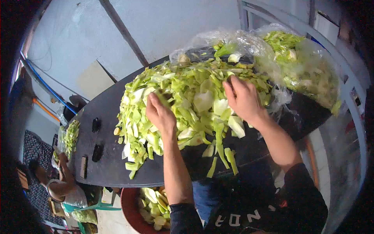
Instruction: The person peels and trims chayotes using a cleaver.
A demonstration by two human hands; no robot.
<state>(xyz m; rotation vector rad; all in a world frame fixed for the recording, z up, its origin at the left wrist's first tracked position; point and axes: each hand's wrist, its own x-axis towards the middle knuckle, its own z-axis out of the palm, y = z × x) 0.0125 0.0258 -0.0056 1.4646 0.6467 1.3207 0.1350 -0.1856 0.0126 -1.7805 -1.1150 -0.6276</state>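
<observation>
A broad heap of pale green vegetable peelings and slices (191,105) covers the middle of a dark table (113,117). Over its left part is my left hand (160,117), with the fingers closed and a blurred green piece (166,99) at them. My right hand (244,100) is above the heap's right side, its fingers curled together. A small pale piece (230,73) shows by those fingertips; whether it is gripped is unclear. Several long strips (230,160) lie at the table's near edge.
Clear plastic bags of similar peelings (307,70) stand at the back right. Below the table edge is a reddish tub (130,210) of larger pieces. Dark objects (97,152) lie on the left. Another person (68,187) sits at far left, handling greens.
</observation>
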